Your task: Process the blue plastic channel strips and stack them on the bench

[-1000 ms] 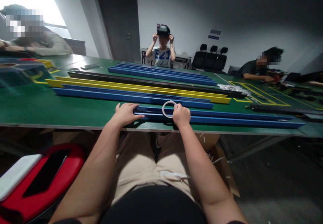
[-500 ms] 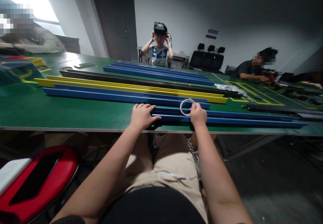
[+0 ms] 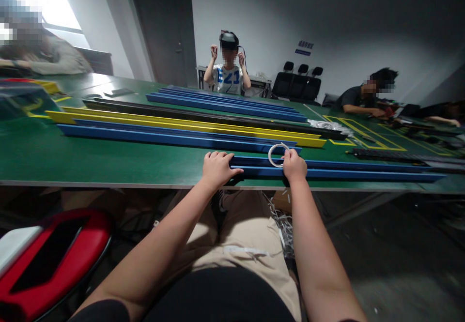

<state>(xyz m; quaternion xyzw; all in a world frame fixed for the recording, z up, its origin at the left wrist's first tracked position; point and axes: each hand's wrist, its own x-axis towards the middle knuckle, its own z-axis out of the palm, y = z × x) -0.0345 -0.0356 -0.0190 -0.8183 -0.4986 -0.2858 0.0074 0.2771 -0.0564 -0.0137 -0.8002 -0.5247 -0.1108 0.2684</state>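
Near the edge of a flat green tabletop (image 3: 109, 167), a long blue channel-shaped rail (image 3: 345, 175) is clasped at its left end by the left hand (image 3: 218, 168), thumb and fingers astride it. A thin white ring (image 3: 270, 155) is gripped by the right hand (image 3: 295, 165) over that rail. Beyond, a second blue rail (image 3: 163, 138), a long yellow rail (image 3: 189, 127) and a long black rail (image 3: 174, 112) are laid.

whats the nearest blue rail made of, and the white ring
The blue rail looks like coated metal or plastic, satin: straight, thin edges and even colour. The white ring in the right hand could be matte plastic or rolled tape: pale, slim and round, but too small to settle.
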